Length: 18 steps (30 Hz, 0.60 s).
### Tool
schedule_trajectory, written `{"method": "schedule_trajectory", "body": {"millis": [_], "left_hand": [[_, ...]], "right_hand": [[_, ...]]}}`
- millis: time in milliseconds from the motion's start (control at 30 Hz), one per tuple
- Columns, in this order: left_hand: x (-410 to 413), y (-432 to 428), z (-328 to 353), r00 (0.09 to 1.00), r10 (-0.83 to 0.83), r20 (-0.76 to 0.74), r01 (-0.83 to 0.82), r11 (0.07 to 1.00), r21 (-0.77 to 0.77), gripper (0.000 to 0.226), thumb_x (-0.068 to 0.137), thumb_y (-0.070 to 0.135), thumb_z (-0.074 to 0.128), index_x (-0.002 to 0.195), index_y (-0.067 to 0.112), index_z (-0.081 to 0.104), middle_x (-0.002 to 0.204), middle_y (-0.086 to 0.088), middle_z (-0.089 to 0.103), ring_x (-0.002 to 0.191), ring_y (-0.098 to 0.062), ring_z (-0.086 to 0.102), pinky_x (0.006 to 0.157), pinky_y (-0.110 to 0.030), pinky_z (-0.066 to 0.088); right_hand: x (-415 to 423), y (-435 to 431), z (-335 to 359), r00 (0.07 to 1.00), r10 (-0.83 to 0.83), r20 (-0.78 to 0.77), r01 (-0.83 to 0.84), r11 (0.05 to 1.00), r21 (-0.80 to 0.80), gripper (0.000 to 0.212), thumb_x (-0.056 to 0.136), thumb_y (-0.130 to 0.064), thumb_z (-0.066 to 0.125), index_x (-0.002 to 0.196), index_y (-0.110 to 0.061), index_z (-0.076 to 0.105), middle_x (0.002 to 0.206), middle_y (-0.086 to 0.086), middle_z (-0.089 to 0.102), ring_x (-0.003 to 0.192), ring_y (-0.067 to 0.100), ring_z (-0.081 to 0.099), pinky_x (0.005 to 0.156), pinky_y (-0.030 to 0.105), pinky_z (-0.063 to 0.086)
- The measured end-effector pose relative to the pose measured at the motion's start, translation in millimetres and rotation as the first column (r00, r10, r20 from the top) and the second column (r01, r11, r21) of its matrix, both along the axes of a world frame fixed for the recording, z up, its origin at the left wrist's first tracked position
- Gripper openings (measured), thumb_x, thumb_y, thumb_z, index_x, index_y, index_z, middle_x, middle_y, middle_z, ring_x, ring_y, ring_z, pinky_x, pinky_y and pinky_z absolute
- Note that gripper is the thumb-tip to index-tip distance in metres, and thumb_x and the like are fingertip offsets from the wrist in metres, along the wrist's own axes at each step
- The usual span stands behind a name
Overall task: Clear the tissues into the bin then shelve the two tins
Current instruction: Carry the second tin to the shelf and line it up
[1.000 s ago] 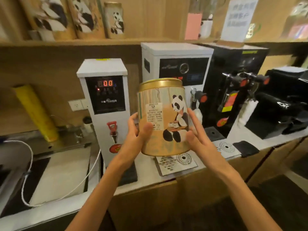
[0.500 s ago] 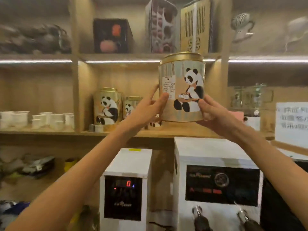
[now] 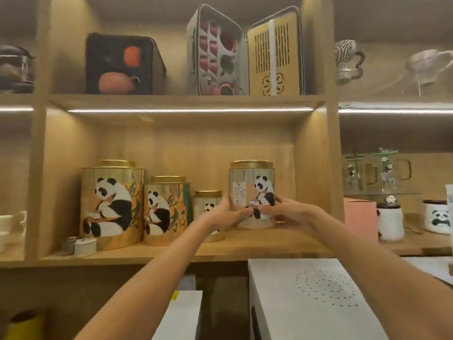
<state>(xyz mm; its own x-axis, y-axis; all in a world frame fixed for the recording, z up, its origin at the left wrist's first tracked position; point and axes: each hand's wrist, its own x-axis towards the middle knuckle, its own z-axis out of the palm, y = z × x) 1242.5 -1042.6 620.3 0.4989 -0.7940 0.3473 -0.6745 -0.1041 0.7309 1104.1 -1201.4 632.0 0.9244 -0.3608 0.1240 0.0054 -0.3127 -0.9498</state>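
A gold panda tin [image 3: 252, 185] with a gold lid stands upright at the right end of the lit wooden shelf [image 3: 257, 246]. My left hand [image 3: 226, 213] grips its lower left side and my right hand [image 3: 285, 213] its lower right side. To its left on the same shelf stand a big panda tin [image 3: 111, 204], a middle-sized panda tin [image 3: 166, 209] and a small panda tin [image 3: 208, 207], the last partly hidden behind my left hand. No tissues or bin are in view.
Two small pots [image 3: 78, 245] sit at the shelf's left front. Boxed tea sets [image 3: 245, 50] fill the shelf above. A pink box [image 3: 359, 219] and panda mugs [image 3: 389, 222] stand in the right bay. White machine tops [image 3: 313, 298] lie just below my arms.
The tin went from in front of the machines at counter height up to the shelf, where it now rests on the right end, still held in both hands.
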Motion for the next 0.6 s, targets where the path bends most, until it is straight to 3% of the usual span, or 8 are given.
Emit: {"method": "schedule_trajectory", "body": {"millis": [100, 167, 333, 467, 600], "left_hand": [[22.3, -23.1, -16.3, 0.999, 0.045, 0.004, -0.045, 0.999, 0.022, 0.106, 0.076, 0.061, 0.068, 0.153, 0.033, 0.001, 0.158, -0.003, 0.029, 0.142, -0.027, 0.033, 0.116, -0.049, 0.029], [31.5, -33.4, -23.0, 0.998, 0.068, 0.008, -0.068, 0.998, 0.004, 0.103, 0.071, 0.065, 0.069, 0.15, 0.038, 0.009, 0.156, -0.002, 0.035, 0.139, -0.026, 0.037, 0.114, -0.053, 0.031], [38.3, -56.3, -38.7, 0.988, 0.151, -0.018, -0.152, 0.988, -0.019, 0.074, 0.089, 0.043, 0.064, 0.147, 0.014, 0.026, 0.148, -0.007, 0.045, 0.134, -0.026, 0.044, 0.108, -0.043, 0.038], [46.1, -74.4, -53.1, 0.984, 0.174, -0.029, -0.174, 0.985, 0.001, 0.068, 0.09, 0.045, 0.062, 0.14, 0.009, 0.034, 0.142, -0.01, 0.05, 0.128, -0.026, 0.05, 0.102, -0.041, 0.046], [50.3, -87.3, -69.6, 0.981, 0.195, -0.002, -0.195, 0.981, 0.013, 0.071, 0.089, 0.049, 0.06, 0.142, 0.01, 0.034, 0.143, -0.009, 0.05, 0.13, -0.025, 0.049, 0.104, -0.042, 0.045]], "right_hand": [[23.6, -23.1, -18.1, 1.0, -0.02, 0.014, 0.02, 1.0, 0.0, 0.109, 0.067, -0.027, 0.085, 0.154, -0.028, 0.019, 0.154, 0.007, 0.039, 0.138, 0.031, 0.039, 0.118, 0.046, 0.028], [35.5, -32.3, -23.9, 0.998, -0.044, 0.034, 0.045, 0.998, -0.033, 0.1, 0.075, -0.025, 0.081, 0.154, -0.027, 0.018, 0.156, 0.006, 0.035, 0.142, 0.031, 0.033, 0.121, 0.047, 0.022], [52.9, -51.2, -35.7, 0.998, -0.036, 0.051, 0.039, 0.998, -0.057, 0.092, 0.081, -0.023, 0.078, 0.152, -0.027, 0.02, 0.154, 0.006, 0.037, 0.141, 0.031, 0.035, 0.119, 0.046, 0.026], [60.2, -70.2, -48.1, 0.999, -0.008, 0.036, 0.008, 1.0, -0.004, 0.106, 0.066, -0.035, 0.086, 0.152, -0.03, 0.023, 0.154, 0.002, 0.037, 0.141, 0.03, 0.034, 0.117, 0.046, 0.03], [70.8, -87.0, -60.0, 1.0, -0.013, -0.003, 0.013, 0.998, -0.062, 0.101, 0.068, -0.039, 0.086, 0.15, -0.028, 0.027, 0.152, 0.0, 0.041, 0.137, 0.026, 0.039, 0.118, 0.043, 0.029]]}}
